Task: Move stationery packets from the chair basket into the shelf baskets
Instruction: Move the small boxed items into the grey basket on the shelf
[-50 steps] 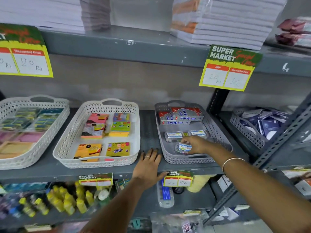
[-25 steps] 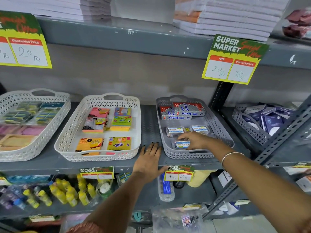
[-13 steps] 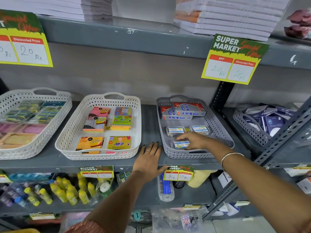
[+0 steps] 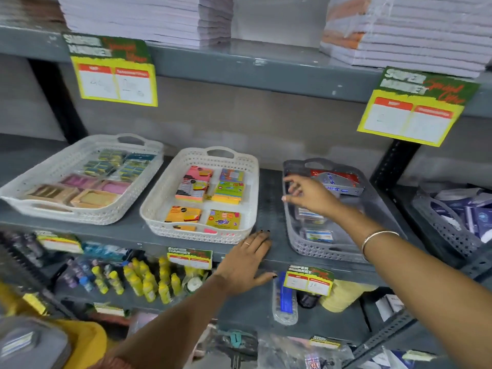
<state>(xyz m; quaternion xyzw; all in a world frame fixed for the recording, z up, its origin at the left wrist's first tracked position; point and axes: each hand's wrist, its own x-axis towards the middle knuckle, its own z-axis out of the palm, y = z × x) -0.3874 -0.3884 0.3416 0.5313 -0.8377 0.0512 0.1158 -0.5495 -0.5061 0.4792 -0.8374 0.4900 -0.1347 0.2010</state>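
Shelf [image 4: 133, 233] holds three baskets in a row; far-left white basket [image 4: 80, 209] has dark, pink and tan packets, blurred; middle white basket [image 4: 250, 182] has sticky-note pads [image 4: 191, 187] in pink, green, orange and yellow. Left hand [image 4: 246, 265] lies flat, palm down, on the shelf edge between the middle basket and the grey basket [image 4: 319, 249]; fingers spread, holding nothing; ring on one finger. Right hand [image 4: 308, 193] hangs over the grey basket's left part, fingers loosely spread, empty; bangle [image 4: 378, 238] on the wrist. In the grey basket: red-and-silver boxes [image 4: 343, 182] at the back, small clear packets [image 4: 318, 235] nearer the front, one partly hidden under the forearm. Price tags [image 4: 308, 280] hang off the shelf edges; yellow bottles [image 4: 143, 280] stand on the lower shelf; another grey basket [image 4: 436, 222] sits far right.
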